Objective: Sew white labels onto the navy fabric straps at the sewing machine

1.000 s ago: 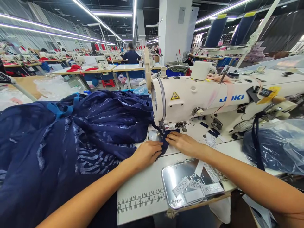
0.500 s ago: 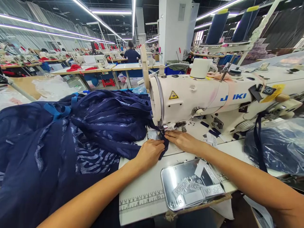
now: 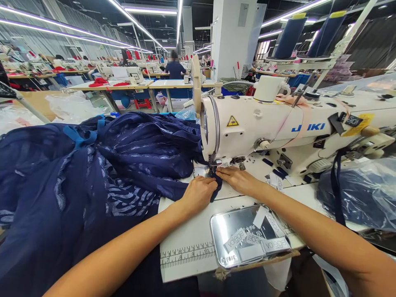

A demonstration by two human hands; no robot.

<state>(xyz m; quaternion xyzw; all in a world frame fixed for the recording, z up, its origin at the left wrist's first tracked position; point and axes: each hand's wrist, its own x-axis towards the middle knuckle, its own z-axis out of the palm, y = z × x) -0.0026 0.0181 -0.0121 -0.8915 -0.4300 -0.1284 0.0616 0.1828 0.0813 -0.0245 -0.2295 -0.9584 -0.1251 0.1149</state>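
Note:
Navy garment fabric (image 3: 148,165) with pale patterned lace lies heaped left of the white sewing machine (image 3: 256,123). A small end of it runs under the presser foot (image 3: 212,170). My left hand (image 3: 201,193) is in front of the needle, fingers curled down on the near edge of this cloth. Close to the right side of the foot, my right hand (image 3: 236,179) has its fingers together, pinching or pressing the same cloth; its fingertips are partly hidden by the fabric and foot. The stitch point itself is too small to make out.
A metal tray (image 3: 216,231) with several white "valege" labels (image 3: 275,244) sits at the table's front edge. Navy scraps (image 3: 281,172) lie beneath the machine arm. At right is a plastic-wrapped navy bundle (image 3: 365,194). Thread cones (image 3: 291,37) stand above; a person (image 3: 175,69) sits far off.
The view has shifted slightly. The cloth's near edge has drawn a little toward the presser foot, and my left hand has moved slightly forward with it. My right hand stays beside the foot.

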